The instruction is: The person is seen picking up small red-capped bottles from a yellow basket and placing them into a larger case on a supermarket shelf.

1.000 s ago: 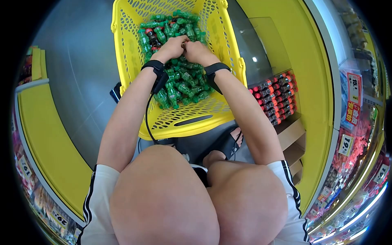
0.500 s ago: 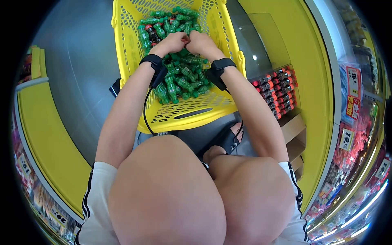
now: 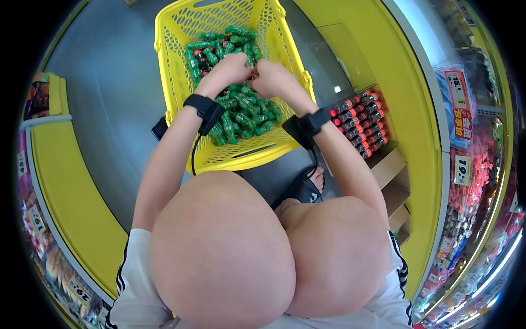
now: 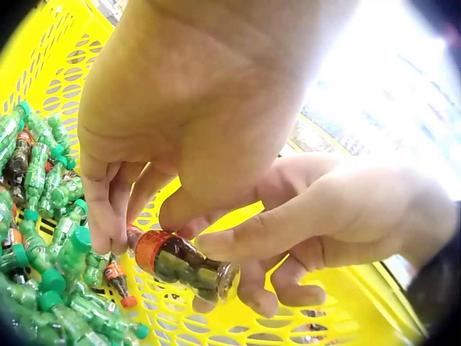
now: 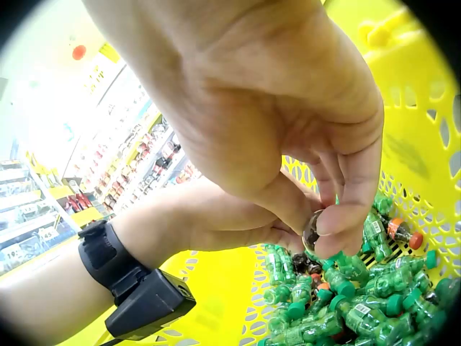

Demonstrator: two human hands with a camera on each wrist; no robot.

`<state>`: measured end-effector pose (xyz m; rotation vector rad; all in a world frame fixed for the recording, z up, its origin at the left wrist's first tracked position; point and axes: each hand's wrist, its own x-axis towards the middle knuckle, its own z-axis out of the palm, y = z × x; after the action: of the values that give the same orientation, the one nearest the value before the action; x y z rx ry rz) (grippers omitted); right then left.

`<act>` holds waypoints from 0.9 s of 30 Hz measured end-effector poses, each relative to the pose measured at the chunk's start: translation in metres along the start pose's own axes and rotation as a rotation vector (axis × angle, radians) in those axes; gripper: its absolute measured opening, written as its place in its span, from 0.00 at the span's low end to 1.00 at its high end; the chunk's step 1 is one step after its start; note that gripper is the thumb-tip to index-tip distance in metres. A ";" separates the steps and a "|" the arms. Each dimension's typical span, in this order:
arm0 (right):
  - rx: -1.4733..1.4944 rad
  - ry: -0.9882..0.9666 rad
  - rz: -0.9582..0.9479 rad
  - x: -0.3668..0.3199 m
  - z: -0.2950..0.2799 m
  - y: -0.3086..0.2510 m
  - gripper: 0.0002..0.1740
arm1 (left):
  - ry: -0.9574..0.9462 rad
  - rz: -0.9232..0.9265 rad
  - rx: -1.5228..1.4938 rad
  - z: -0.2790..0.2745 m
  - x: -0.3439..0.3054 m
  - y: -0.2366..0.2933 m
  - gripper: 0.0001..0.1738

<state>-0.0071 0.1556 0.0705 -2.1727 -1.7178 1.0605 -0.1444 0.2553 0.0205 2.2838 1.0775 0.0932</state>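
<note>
A small dark bottle (image 4: 180,261) with an orange-red label lies between my two hands, over the yellow basket (image 3: 244,163). My left hand (image 3: 230,69) pinches it near its neck end, where the fingers hide the top. From the other side, the thumb and fingers of my right hand (image 3: 271,81) grip the base. In the right wrist view, only a little of the dark base shows between thumb and fingertips. Below the hands, small green bottles (image 3: 246,115) are piled in the basket, with a few dark ones (image 3: 204,61) among them.
Right of the basket, rows of dark bottles with red caps (image 3: 361,123) stand at a yellow shelf base (image 3: 413,126). An open cardboard box (image 3: 392,167) is beside them. Shelves of packaged goods (image 3: 471,181) line the right; a yellow ledge (image 3: 76,192) runs along the left.
The basket and the shelves have shifted in the head view as the camera turned slightly. Both hands stay together over the basket; the right wrist has swung a little outward and down in the picture.
</note>
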 end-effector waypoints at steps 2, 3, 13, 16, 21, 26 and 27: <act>-0.007 0.060 -0.020 -0.013 -0.003 0.004 0.19 | 0.031 -0.014 -0.021 -0.007 -0.007 0.014 0.18; -0.017 0.108 -0.035 -0.021 -0.008 0.005 0.22 | 0.060 0.004 -0.020 -0.012 -0.011 0.022 0.18; 0.348 0.157 -0.011 -0.120 -0.067 0.015 0.28 | 0.245 0.137 -0.301 -0.043 -0.036 0.112 0.15; 0.342 0.269 -0.034 -0.140 -0.072 0.038 0.31 | 0.253 0.232 -0.330 -0.034 -0.033 0.136 0.15; 0.423 0.328 0.011 -0.170 -0.075 0.078 0.33 | 0.195 0.377 -0.367 -0.007 -0.025 0.183 0.14; 0.476 0.465 0.058 -0.185 -0.071 0.129 0.36 | 0.157 0.476 -0.297 0.037 -0.013 0.225 0.15; 0.435 0.514 0.090 -0.187 -0.071 0.137 0.36 | 0.151 0.486 -0.296 0.043 -0.012 0.235 0.15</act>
<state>0.1292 -0.0370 0.1268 -2.0148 -1.0627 0.7157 0.0203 0.1114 0.1166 2.2384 0.5110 0.5865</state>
